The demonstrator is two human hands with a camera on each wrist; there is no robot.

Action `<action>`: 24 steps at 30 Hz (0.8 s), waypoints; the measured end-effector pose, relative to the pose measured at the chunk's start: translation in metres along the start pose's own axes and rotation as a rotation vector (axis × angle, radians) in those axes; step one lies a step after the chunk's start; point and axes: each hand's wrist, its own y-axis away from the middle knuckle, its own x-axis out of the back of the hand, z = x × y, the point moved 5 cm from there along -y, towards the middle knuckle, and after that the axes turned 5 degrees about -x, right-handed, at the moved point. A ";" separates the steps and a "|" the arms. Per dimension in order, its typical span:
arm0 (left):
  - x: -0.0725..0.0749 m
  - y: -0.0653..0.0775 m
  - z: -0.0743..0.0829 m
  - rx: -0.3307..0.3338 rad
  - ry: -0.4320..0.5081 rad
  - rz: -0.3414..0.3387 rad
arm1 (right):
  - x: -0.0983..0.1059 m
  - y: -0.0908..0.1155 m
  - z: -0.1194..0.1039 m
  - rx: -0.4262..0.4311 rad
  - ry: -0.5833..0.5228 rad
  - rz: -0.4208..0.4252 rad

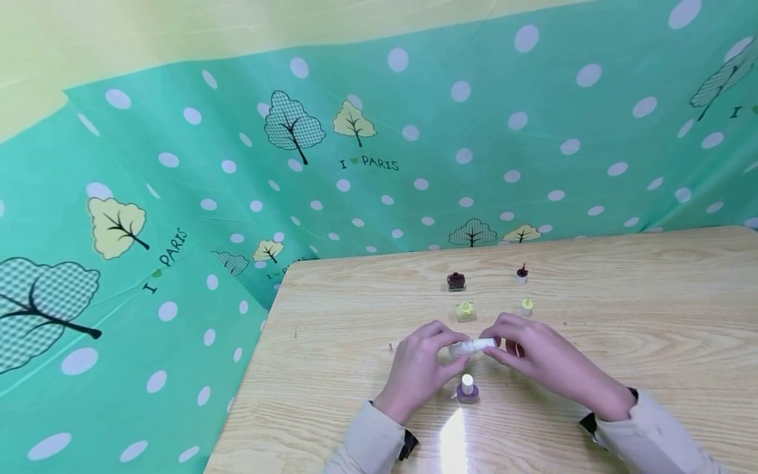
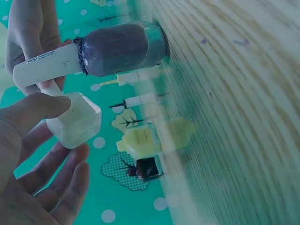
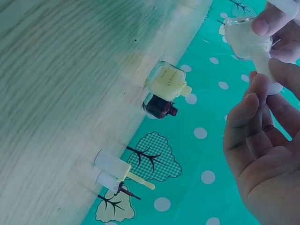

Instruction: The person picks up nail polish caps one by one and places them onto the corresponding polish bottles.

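Note:
Between both hands lies a white nail polish bottle (image 1: 463,347), tipped on its side above the table. My left hand (image 1: 422,362) grips its glass body between thumb and fingers. With thumb and fingertips, my right hand (image 1: 530,345) pinches the white cap (image 1: 487,343) at the other end. In the right wrist view the cap (image 3: 263,63) meets the neck of the bottle (image 3: 246,37). Just in front of the hands a purple nail polish bottle (image 1: 468,393) stands upright with its white cap on; the left wrist view shows dried polish round its neck.
Behind the hands stand an uncapped yellow bottle (image 1: 466,311) and an uncapped dark red bottle (image 1: 456,282). To their right, the yellow brush cap (image 1: 527,305) and dark red brush cap (image 1: 522,274) stand with brushes up. A green dotted curtain (image 1: 367,184) borders the wooden table (image 1: 651,296).

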 end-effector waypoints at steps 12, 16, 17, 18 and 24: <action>0.001 -0.001 0.002 0.013 -0.023 0.001 | -0.004 -0.002 0.000 0.011 0.046 -0.012; 0.001 -0.001 0.003 0.012 -0.011 -0.004 | -0.006 -0.003 0.001 -0.001 0.040 -0.034; 0.001 -0.001 0.003 0.010 -0.008 -0.004 | -0.006 -0.003 0.002 -0.008 0.033 -0.041; 0.001 -0.001 0.004 0.008 -0.005 -0.004 | -0.007 -0.003 0.002 -0.016 0.027 -0.047; 0.001 0.001 0.003 -0.011 -0.005 0.014 | -0.010 -0.004 0.003 -0.080 0.008 -0.068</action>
